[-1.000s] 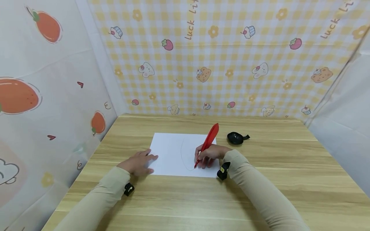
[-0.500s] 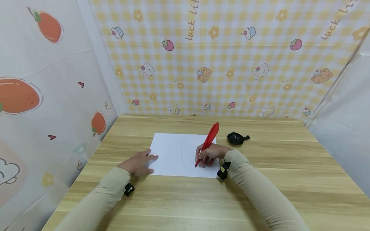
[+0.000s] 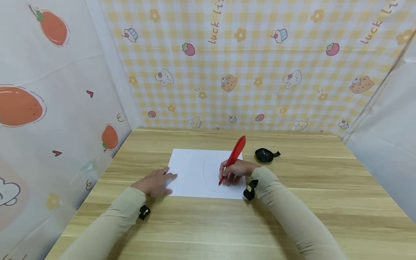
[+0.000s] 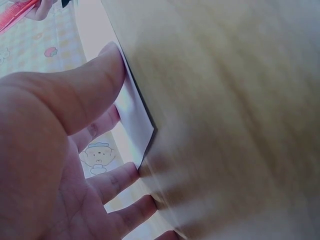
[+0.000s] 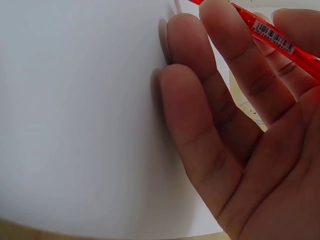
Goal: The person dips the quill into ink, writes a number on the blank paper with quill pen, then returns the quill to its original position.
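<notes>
My right hand [image 3: 236, 171] pinches a red feather pen [image 3: 235, 151] whose plume points up and away. Its tip is at the end of a thin curved line on a white sheet of paper [image 3: 188, 173]. In the right wrist view a barcode label shows on the red pen barrel [image 5: 272, 35], and the lower fingers rest at the paper. My left hand [image 3: 156, 183] lies spread at the sheet's left edge. Seen from the left wrist, the thumb [image 4: 95, 82] and fingertips press the paper's corner and the wood beside it.
A small black pan-shaped item [image 3: 264, 155] with a short handle lies on the wooden table [image 3: 201, 227], just beyond the right hand. A yellow checked cloth [image 3: 208, 65] hangs behind the table, with a fruit-printed cloth [image 3: 81, 72] at the left.
The pen tip has moved slightly up and away, and the line's lower curve has grown a little on its right side. The left hand stays in place.
</notes>
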`<state>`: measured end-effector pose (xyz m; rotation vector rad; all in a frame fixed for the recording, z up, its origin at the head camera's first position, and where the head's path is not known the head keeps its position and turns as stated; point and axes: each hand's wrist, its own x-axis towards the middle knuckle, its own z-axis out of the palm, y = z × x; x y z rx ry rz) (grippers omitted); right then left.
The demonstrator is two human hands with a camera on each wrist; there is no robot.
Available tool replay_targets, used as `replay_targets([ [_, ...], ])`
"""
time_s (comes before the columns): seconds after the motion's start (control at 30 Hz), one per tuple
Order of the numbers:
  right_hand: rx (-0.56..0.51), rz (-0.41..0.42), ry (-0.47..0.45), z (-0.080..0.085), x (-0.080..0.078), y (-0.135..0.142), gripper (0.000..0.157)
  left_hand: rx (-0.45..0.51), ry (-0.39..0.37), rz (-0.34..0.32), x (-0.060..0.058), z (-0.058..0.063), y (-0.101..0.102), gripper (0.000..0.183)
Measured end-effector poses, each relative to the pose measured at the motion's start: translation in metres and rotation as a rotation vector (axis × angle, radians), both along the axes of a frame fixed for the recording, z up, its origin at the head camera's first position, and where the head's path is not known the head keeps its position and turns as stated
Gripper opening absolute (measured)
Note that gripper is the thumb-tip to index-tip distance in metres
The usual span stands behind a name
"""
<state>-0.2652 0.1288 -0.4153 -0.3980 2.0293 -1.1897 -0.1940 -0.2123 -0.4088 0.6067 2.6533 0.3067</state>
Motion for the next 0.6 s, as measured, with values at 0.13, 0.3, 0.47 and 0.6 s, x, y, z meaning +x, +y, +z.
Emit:
replay_targets([
  [0.13,0.001,-0.008,0.002,0.0,-0.0012,-0.0003,0.009,-0.001,0.002,-0.004,-0.0006,-0.0002,0.0001,0.059],
  [0.3,0.005,-0.021,0.011,-0.0005,-0.0022,-0.0005,0.009,-0.003,0.001,-0.005,-0.0007,0.0012,0.0008,0.059],
  [0.47,0.006,-0.041,0.017,-0.0008,-0.0026,-0.0007,0.008,-0.006,0.0,-0.008,-0.0008,0.002,0.0009,0.059],
  [0.6,0.003,-0.051,0.024,-0.0013,-0.0032,-0.0006,0.008,-0.009,0.007,-0.021,-0.0005,0.002,0.001,0.059],
])
